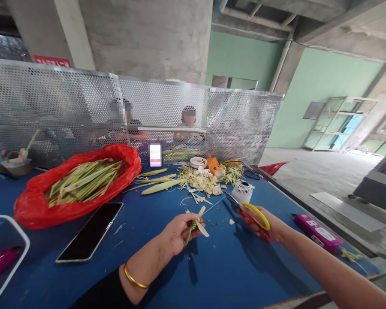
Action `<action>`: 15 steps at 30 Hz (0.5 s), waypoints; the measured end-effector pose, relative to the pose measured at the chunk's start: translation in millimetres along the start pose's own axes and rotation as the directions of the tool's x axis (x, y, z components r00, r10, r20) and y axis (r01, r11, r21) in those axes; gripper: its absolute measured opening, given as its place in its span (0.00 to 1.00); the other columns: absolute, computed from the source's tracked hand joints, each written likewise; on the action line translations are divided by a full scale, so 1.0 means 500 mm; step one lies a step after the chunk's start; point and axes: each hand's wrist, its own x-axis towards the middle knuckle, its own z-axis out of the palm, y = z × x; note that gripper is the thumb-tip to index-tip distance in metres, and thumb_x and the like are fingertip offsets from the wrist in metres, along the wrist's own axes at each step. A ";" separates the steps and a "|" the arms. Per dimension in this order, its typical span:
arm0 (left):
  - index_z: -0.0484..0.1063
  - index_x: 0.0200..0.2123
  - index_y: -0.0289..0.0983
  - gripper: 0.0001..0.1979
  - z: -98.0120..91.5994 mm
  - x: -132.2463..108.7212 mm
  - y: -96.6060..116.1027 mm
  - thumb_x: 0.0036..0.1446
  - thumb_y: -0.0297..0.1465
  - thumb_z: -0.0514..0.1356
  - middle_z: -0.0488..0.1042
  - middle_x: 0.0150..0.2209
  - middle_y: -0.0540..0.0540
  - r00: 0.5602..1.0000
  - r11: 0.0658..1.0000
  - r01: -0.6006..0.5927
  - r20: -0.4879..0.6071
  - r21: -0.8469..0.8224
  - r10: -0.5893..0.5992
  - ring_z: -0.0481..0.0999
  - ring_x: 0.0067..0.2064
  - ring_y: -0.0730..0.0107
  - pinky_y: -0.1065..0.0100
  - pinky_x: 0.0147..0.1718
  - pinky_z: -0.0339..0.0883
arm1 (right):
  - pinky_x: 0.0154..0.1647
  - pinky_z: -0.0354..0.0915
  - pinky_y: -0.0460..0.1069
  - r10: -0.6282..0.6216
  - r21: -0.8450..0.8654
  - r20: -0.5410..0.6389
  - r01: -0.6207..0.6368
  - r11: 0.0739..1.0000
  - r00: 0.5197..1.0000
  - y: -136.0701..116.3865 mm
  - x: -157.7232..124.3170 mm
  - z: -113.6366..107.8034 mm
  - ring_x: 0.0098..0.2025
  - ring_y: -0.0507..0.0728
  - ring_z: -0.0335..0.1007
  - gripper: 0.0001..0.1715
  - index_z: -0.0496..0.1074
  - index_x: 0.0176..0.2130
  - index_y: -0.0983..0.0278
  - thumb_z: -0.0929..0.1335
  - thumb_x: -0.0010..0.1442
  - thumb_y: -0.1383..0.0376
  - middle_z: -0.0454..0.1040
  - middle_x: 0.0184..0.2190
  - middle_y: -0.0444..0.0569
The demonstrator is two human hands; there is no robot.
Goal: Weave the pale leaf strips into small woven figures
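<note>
Braided leaf piece, pale green and knotted along its stem, stands out between the fingers of a worker's left hand, held over the middle of a blue desk. Those fingers pinch the braid firmly, while the fingers of the right hand grip red-and-yellow scissors, their blades angled toward a white thread. That line runs from the piece toward the scissors and a white spool just behind them; where it ends is hard to tell. Work on this piece looks well advanced: its braided body appears formed, but two broad leaf ends jut out untrimmed and the thread seems uncut. Beyond the hands, a heap of leaf scraps lies near a roll of tape, with several loose strips beside it. Plenty of material apparently awaits its turn, too: long leaf strips fill a red plastic bag to the left, next to a dark-screened phone.
</note>
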 end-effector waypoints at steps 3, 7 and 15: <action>0.73 0.26 0.29 0.03 0.002 -0.004 0.001 0.51 0.22 0.60 0.75 0.25 0.45 1.000 1.000 -0.004 -0.003 0.012 0.004 0.76 0.27 0.72 0.73 0.27 0.74 | 0.11 0.52 0.41 -0.027 -0.070 -0.049 0.023 0.997 0.998 0.009 0.002 0.001 0.13 0.45 0.51 0.18 0.66 0.34 0.63 0.70 0.55 0.51 0.63 0.18 0.39; 0.73 0.25 0.30 0.02 0.001 -0.016 0.013 0.49 0.23 0.62 0.75 0.25 0.44 1.000 0.999 -0.021 0.002 0.028 0.021 0.76 0.27 0.72 0.73 0.27 0.73 | 0.12 0.51 0.44 -0.067 -0.248 -0.067 0.049 0.968 0.995 0.031 -0.001 -0.012 0.12 0.47 0.53 0.23 0.69 0.37 0.64 0.72 0.48 0.51 0.64 0.16 0.38; 0.75 0.27 0.30 0.03 -0.045 -0.081 0.070 0.47 0.26 0.64 0.77 0.27 0.44 0.986 0.978 -0.156 0.087 0.141 0.145 0.77 0.29 0.70 0.72 0.31 0.72 | 0.32 0.62 0.49 -0.420 -0.906 0.008 0.184 0.380 0.908 0.056 -0.038 0.007 0.34 0.61 0.75 0.25 0.70 0.53 0.60 0.64 0.57 0.57 0.79 0.33 0.48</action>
